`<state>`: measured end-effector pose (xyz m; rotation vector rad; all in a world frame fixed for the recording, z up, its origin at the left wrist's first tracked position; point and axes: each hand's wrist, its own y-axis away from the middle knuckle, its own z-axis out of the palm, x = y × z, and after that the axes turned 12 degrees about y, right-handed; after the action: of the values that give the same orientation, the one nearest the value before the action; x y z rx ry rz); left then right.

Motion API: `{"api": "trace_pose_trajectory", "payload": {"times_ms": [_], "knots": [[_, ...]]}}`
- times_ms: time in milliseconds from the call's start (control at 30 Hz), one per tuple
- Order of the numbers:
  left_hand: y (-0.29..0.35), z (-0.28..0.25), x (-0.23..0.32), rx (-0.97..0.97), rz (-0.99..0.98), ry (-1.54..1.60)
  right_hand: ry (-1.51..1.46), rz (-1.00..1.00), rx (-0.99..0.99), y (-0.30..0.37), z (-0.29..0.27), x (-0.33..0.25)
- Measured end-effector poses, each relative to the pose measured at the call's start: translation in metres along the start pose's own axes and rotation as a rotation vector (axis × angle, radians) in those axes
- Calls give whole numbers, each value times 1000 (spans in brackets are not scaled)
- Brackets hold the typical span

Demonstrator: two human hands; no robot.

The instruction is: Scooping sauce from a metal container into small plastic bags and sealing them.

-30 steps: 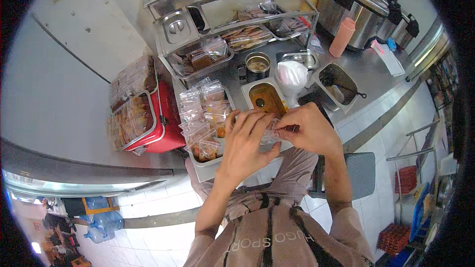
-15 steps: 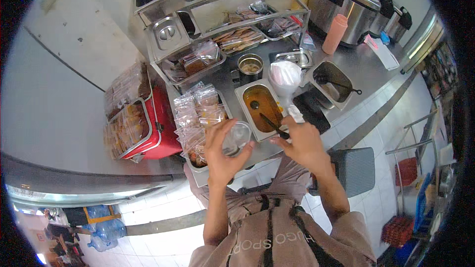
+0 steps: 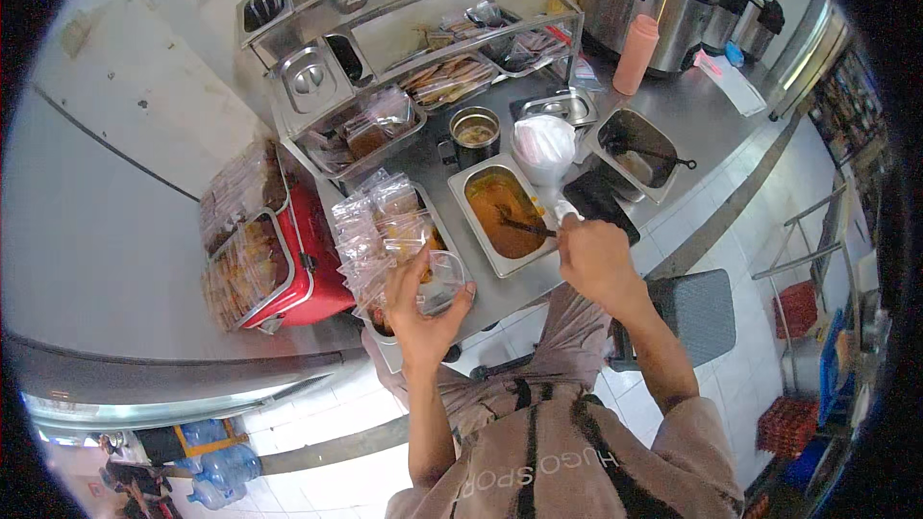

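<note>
My left hand (image 3: 424, 317) is closed around the rim of a clear round plastic container (image 3: 444, 279), which looks empty. It hangs over the near end of a tray of small clear bags (image 3: 385, 231) with food in them. In my right hand (image 3: 598, 264) is the handle of a dark ladle (image 3: 525, 226). Its lower end dips into orange-brown sauce inside a rectangular steel pan (image 3: 467, 207), and the bowl is hidden by the sauce. Beyond the pan's right side stands a white plastic-covered container (image 3: 545, 149).
A steel mug (image 3: 475, 139) stands behind the sauce pan. To the right are another steel pan (image 3: 606, 139) with a ladle and a pink squeeze bottle (image 3: 636, 56). A red cooler (image 3: 322, 274) sits left. A steel rack (image 3: 423, 53) spans the back; a grey stool (image 3: 707, 317) stands right.
My right hand has shifted slightly with the ladle, whose bowl, visible before, is now under the sauce. My left hand keeps the clear container, a little lower and further left.
</note>
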<state>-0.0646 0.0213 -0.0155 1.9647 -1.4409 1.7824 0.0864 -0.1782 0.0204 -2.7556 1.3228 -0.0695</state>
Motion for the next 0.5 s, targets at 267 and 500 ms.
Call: {"api": "trace_pose_trajectory", "payload": {"times_ms": [267, 500], "knots": [[-4, 10, -3, -5, 36, 25, -86, 142, 66, 0, 11, -9], [-2, 4, -3, 1, -54, 39, -378, 213, 192, -7, 39, -9]]}}
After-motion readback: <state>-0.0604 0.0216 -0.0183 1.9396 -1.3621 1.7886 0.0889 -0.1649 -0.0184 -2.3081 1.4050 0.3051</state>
